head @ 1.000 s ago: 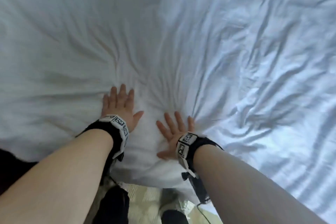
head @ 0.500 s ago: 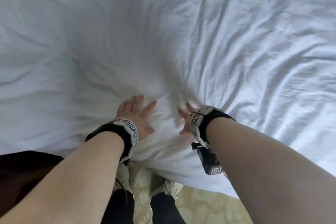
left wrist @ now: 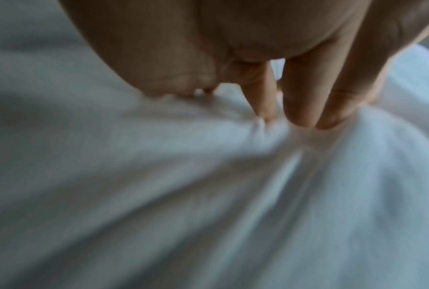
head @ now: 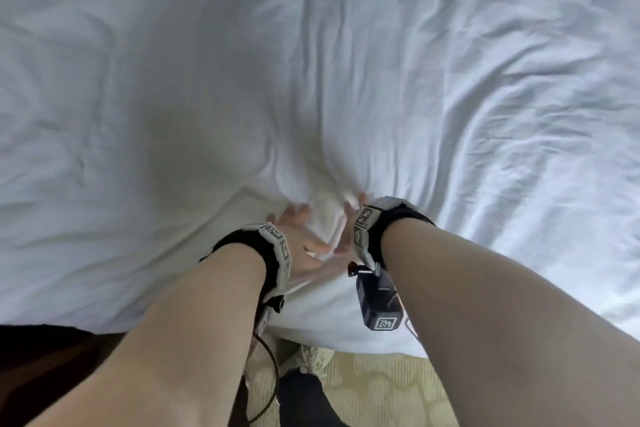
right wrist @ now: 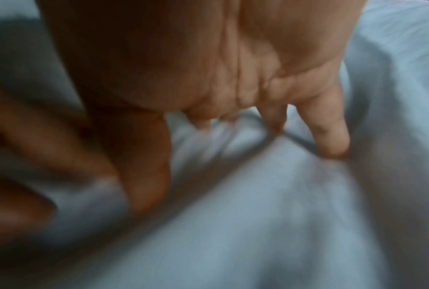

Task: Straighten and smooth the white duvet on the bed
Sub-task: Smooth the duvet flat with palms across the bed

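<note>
The white duvet (head: 311, 62) covers the whole bed and is creased, most of all on the right. Both hands lie close together near its front edge, with a small hump of cloth (head: 325, 218) bunched between them. My left hand (head: 298, 229) presses down with fingers spread and thumb pointing right. In the left wrist view its fingers (left wrist: 299, 105) are straight, their tips dug into the duvet (left wrist: 208, 195), with creases radiating from them. My right hand (head: 351, 222) stands on edge against the hump; its fingers (right wrist: 329, 136) sink into the folds.
The duvet's front edge (head: 329, 340) hangs over the bedside just below my wrists. Beige patterned carpet (head: 381, 388) and a dark-clothed leg (head: 301, 399) lie beneath. A dark surface (head: 41, 357) fills the lower left corner.
Both hands, flat and apart on the duvet a second ago, have slid together and pushed cloth into a hump between them. The view has shifted, showing more carpet.
</note>
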Available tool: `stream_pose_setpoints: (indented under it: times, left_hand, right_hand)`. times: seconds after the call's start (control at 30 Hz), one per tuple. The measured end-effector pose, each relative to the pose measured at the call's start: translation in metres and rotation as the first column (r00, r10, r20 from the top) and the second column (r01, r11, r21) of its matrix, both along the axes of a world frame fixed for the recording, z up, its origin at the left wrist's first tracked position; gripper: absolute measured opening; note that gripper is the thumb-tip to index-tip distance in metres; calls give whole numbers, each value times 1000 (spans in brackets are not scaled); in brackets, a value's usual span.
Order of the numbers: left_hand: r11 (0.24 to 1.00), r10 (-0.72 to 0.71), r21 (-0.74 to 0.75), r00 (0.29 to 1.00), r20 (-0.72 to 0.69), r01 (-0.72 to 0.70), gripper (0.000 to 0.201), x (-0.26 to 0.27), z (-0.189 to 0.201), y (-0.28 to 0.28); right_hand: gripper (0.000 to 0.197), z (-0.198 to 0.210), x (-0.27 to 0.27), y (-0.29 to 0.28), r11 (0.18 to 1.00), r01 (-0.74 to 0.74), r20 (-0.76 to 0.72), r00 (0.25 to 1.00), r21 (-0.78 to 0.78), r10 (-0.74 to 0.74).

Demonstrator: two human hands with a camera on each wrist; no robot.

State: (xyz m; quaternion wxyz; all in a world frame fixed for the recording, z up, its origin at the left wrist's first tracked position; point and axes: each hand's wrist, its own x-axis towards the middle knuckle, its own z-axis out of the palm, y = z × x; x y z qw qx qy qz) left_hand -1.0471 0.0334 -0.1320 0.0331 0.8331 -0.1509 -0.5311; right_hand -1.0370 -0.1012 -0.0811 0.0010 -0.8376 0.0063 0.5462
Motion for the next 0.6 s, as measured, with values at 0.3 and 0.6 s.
stream_pose_setpoints:
  times: [0.3,0.6]
  left_hand:
    - [988,129,2,822,555,-156,64,114,76,36]
    - [974,117,99,828,548,-203,99,231,43,46]
  right_hand:
    - [76,46,117,-23,997,49,416,909,-54,-22]
    - [84,7,258,26,994,-105,545,835,13,81]
